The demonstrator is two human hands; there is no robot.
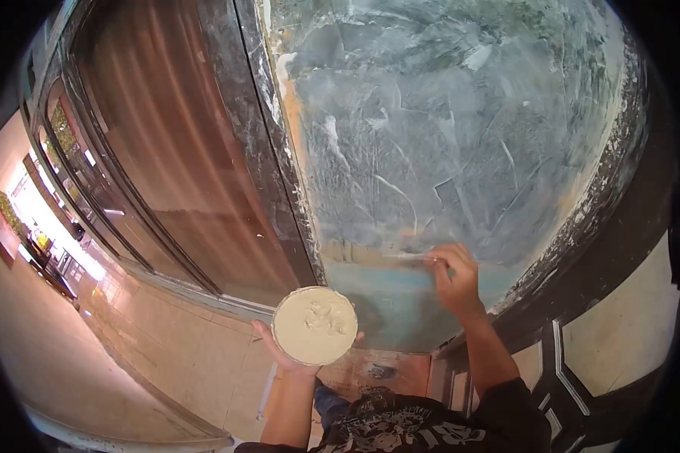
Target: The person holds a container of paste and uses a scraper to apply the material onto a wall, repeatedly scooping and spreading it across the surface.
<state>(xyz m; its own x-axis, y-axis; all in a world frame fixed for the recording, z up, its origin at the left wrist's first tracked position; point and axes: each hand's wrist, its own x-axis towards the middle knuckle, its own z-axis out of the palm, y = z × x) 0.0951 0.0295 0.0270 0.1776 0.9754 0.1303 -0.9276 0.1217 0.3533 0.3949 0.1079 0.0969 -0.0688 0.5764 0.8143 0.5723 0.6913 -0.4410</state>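
Observation:
My left hand [289,358] holds a round container [315,326] from below, its fingers wrapped round the sides. Pale cream paste with a rough patch in its middle fills the container. To the right, my right hand [453,273] is closed on a thin, light-coloured tool [406,257], blurred at its tip. The tool lies against the lower part of a wall panel [431,166]. Grey, uneven plaster with ridges and white streaks covers much of this panel, and a blue-green band [385,283] runs below the tool.
Left of the panel stands a dark frame [257,113] beside a brown glossy door panel [174,136]. A dark door with pale inset panels [619,325] is at the lower right. Tiled floor [196,340] stretches left towards a bright opening [68,241].

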